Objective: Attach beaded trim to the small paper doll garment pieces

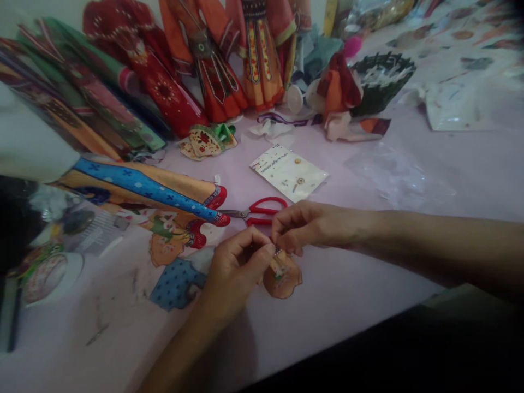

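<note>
A small orange cloth piece (283, 277) with a green and white pattern hangs from the fingertips of both hands, above the pink tabletop (331, 311). My left hand (241, 262) pinches its upper left edge between thumb and forefinger. From the right, my right hand (301, 226) closes its fingers at the top of the same piece, by a row of tiny beads. The fingertips of the two hands nearly meet. Just behind them lie red-handled scissors (267, 206), partly hidden by my right hand.
Dressed dolls (213, 71) stand along the back. A blue and orange garment (151, 188) reaches in from the left, over cloth scraps (178, 281). Beyond the scissors lies a white card (289, 172); a dark basket (380, 82) stands at the back right, a tape roll (53, 278) at the left.
</note>
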`<state>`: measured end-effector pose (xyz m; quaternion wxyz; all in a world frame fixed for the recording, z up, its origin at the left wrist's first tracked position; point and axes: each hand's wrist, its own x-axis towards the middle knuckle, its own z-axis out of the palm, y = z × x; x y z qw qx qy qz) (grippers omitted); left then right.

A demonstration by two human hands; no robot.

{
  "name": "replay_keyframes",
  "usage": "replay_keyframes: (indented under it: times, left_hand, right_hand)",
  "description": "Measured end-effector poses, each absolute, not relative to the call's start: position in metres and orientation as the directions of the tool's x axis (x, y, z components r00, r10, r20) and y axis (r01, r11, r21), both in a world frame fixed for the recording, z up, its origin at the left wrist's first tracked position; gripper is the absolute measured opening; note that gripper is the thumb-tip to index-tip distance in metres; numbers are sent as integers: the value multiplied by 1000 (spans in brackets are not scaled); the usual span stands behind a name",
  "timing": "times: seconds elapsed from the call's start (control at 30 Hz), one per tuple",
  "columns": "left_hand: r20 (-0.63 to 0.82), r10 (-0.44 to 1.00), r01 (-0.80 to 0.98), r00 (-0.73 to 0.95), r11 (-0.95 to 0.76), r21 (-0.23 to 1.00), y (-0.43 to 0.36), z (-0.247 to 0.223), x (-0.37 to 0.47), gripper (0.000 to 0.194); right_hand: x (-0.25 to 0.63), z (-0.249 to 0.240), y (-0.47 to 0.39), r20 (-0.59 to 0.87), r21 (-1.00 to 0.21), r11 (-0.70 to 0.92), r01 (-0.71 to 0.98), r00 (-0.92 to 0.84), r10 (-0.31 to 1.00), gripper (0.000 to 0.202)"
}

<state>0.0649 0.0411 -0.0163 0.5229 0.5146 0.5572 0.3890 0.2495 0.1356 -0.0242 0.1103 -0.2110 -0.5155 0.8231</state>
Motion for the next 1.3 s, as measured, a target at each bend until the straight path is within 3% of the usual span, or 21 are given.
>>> replay_keyframes:
  times: [0.2,0.43,0.73,1.3]
  left_hand:
    - [-179,982,173,62,166,971,42,-15,65,17]
    - [-306,950,50,68,303,952,42,-11,63,19]
    - [-260,961,83,95,252,964,41,-11,63,17]
    - [-303,952,92,30,299,950,43,-6,66,18]
  right_hand:
    - [250,-25,136,-233,-897,-441,35,-885,403,4]
    - [251,-27,136,-251,-892,-451,44,-876,411,6]
    - [251,-25,135,-257,-867,-498,25,-879,402,6]
    - [251,-20,132,-283,-834,-551,3,-861,424,10]
